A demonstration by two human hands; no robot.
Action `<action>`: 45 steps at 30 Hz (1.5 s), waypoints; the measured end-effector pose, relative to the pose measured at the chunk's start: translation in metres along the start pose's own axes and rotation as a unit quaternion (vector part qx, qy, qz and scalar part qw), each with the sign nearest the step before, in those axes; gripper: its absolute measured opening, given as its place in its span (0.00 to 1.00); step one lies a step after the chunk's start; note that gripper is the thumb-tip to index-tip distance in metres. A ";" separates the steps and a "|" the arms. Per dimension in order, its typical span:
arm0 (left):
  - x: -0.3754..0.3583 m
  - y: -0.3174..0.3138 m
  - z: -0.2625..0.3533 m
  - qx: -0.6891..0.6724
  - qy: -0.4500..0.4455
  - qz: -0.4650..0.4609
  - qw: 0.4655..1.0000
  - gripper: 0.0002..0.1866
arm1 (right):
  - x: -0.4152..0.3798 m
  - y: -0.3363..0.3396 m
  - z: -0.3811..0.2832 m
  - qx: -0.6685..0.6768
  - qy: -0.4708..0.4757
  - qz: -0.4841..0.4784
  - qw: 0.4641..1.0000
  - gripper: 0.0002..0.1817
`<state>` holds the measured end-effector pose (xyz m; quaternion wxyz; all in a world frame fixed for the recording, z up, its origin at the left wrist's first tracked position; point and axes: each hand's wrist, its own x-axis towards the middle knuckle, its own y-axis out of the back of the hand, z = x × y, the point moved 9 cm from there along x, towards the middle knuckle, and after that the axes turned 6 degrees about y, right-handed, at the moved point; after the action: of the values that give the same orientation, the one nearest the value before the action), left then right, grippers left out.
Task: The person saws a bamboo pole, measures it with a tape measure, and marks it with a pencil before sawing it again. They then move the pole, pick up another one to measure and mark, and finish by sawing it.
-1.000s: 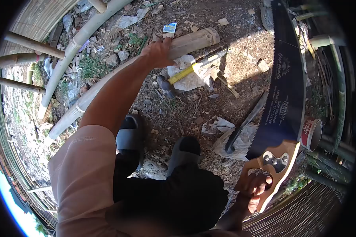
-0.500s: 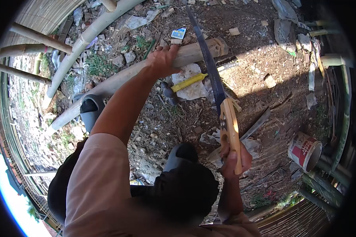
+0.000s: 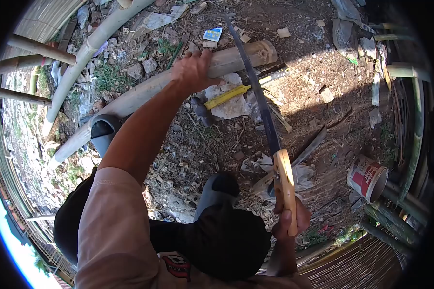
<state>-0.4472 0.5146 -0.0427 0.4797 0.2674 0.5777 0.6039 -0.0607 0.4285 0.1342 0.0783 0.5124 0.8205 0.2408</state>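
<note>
Head camera view: my left hand [image 3: 192,70] is gripping a thick bamboo pole [image 3: 149,86] lying on the ground [image 3: 299,115], fingers spread over its top. My right hand [image 3: 294,219] is clenching the wooden handle of a saw [image 3: 263,103], whose dark blade is crossing over the pole near its thick end. To the right, a red-and-white bucket [image 3: 364,178] is showing its open mouth; its shadowed inside is hiding any contents from me. A yellow-handled hammer [image 3: 224,96] is resting beside the pole, and a small blue-and-yellow packet [image 3: 212,34] is lying beyond it.
</note>
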 end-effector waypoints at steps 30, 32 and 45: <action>0.014 -0.022 -0.012 0.005 0.017 -0.098 0.995 0.49 | -0.028 0.020 0.019 0.013 -0.122 0.005 0.992 0.43; 0.008 -0.018 -0.008 0.032 0.029 -0.097 0.994 0.49 | -0.008 -0.005 0.019 0.031 -0.073 0.027 0.997 0.37; 0.006 -0.012 -0.008 -0.006 0.006 -0.040 0.999 0.50 | 0.019 0.003 0.095 0.285 -0.019 0.120 0.951 0.38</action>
<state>-0.4535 0.5144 -0.0567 0.5013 0.2380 0.5874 0.5891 -0.0316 0.4766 0.0548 -0.0854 0.6127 0.7857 -0.0054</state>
